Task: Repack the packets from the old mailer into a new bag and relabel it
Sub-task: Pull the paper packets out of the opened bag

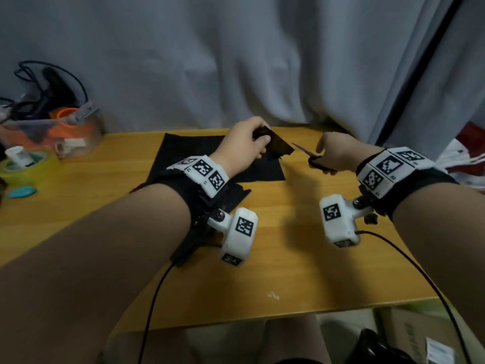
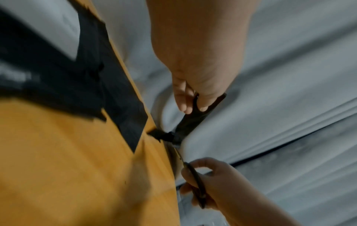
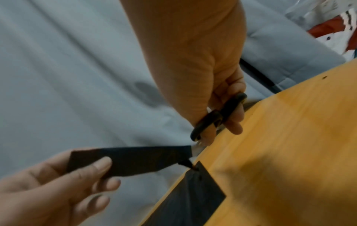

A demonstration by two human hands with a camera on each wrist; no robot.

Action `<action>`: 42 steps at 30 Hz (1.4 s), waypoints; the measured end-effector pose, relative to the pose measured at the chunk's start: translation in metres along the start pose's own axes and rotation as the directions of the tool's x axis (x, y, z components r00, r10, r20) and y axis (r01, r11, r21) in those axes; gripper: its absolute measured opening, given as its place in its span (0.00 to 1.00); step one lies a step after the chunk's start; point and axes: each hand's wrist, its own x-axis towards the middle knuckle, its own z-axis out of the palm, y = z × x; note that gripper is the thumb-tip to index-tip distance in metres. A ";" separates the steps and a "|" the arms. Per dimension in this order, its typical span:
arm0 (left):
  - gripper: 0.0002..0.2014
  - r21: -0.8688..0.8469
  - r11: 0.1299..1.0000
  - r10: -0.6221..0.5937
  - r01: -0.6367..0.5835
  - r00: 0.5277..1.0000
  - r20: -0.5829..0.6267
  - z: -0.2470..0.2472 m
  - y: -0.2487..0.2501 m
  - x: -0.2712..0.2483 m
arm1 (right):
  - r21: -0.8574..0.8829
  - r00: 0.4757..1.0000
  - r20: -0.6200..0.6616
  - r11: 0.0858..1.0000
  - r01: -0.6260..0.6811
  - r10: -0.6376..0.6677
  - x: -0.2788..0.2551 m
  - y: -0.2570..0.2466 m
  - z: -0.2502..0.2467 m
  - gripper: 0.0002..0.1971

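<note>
- The left hand (image 1: 242, 145) is pinching a black plastic strip (image 3: 135, 159), holding it lifted off the flat black plastic mailer (image 1: 199, 158) lying on the yellow wooden table (image 1: 301, 258).
- The right hand (image 1: 337, 156) is gripping small black-handled scissors (image 1: 311, 156), blades reaching toward the strip's last attached bit.
- Best keeping that strip taut while snipping close to the corner.

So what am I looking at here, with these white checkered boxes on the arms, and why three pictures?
No robot here: a person works with bare hands, wearing cameras. The big picture comes from a head camera; the other two come from the white boxes strapped at each wrist. The left hand pinches a black strip lifted off a black mailer bag lying on the wooden table. The right hand grips scissors, blades at the strip's end. A clear tub of odds and ends and a tape roll sit on the left.
</note>
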 end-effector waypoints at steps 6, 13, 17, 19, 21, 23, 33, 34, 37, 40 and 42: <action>0.03 0.013 1.000 -0.020 0.021 0.999 -0.042 0.042 0.000 0.000 | 0.052 0.995 0.014 0.994 -0.096 0.095 -0.010 0.037 0.021 0.16; 0.12 0.403 0.899 -0.231 0.172 0.968 0.101 0.050 -0.023 -0.004 | 0.003 0.987 0.043 0.988 -0.154 0.154 -0.013 0.058 0.049 0.17; 0.11 0.540 0.826 -0.311 0.160 0.929 0.201 0.045 -0.028 -0.007 | -0.094 0.981 0.017 0.977 -0.193 0.195 -0.017 0.058 0.052 0.18; 0.12 0.530 0.835 -0.358 0.147 0.877 0.321 0.043 -0.029 -0.010 | -0.123 0.972 0.032 0.966 -0.229 0.234 -0.020 0.054 0.051 0.17; 0.15 0.505 0.851 -0.381 0.145 0.832 0.403 0.045 -0.027 -0.014 | -0.163 0.972 0.056 0.963 -0.215 0.227 -0.022 0.047 0.051 0.18; 0.21 0.489 0.863 -0.370 0.128 0.819 0.439 0.045 -0.024 -0.016 | -0.199 0.979 0.047 0.963 -0.184 0.197 -0.021 0.043 0.053 0.10; 0.16 0.544 0.833 -0.273 0.107 0.933 0.234 -0.047 -0.028 -0.021 | -0.013 0.986 -0.152 0.998 0.062 -0.063 -0.012 -0.036 0.032 0.11; 0.15 0.560 0.821 -0.270 0.114 0.941 0.205 -0.060 -0.038 -0.023 | 0.045 0.978 -0.163 0.989 0.141 -0.132 -0.010 -0.050 0.033 0.11; 0.17 0.591 0.779 -0.304 0.211 0.951 0.062 -0.096 -0.074 -0.037 | 0.159 0.946 -0.107 0.934 0.321 -0.307 -0.009 -0.090 0.042 0.11; 0.28 0.673 0.623 -0.518 0.399 0.855 -0.027 -0.122 -0.101 -0.057 | 0.156 0.933 -0.002 0.922 0.355 -0.359 -0.006 -0.121 0.059 0.19; 0.27 0.616 0.586 -0.655 0.526 0.756 -0.024 -0.133 -0.112 -0.066 | 0.144 0.932 0.071 0.928 0.343 -0.355 -0.004 -0.135 0.070 0.24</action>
